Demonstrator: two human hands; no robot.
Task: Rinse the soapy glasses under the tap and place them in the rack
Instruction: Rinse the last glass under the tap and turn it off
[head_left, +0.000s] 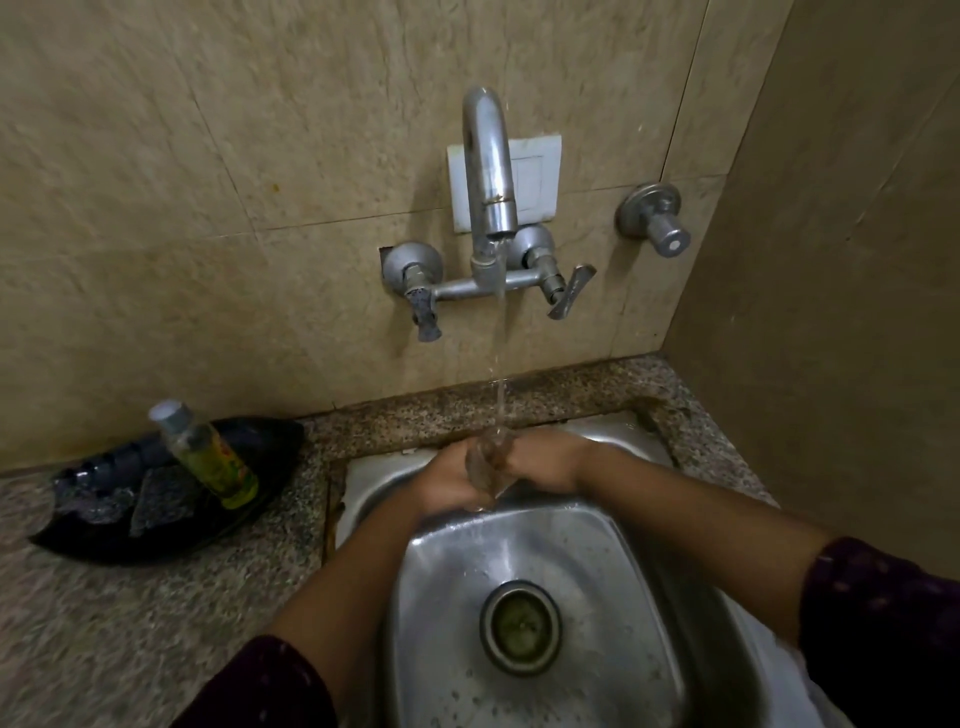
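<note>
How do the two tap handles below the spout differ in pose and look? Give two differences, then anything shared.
The left handle hangs nearly straight down; the right handle is swung out at a slant. The left handle looks dull and mottled; the right handle looks smoother and brighter. Both are grey metal levers on one wall-mounted mixer tap, which is running.

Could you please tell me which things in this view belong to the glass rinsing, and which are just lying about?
In use:
glass, held by the left hand and right hand
tap, running
sink

Lying about:
bottle of yellow-green liquid
black tray it stands in, with scrub pads
separate wall valve

No rack is in view.
</note>
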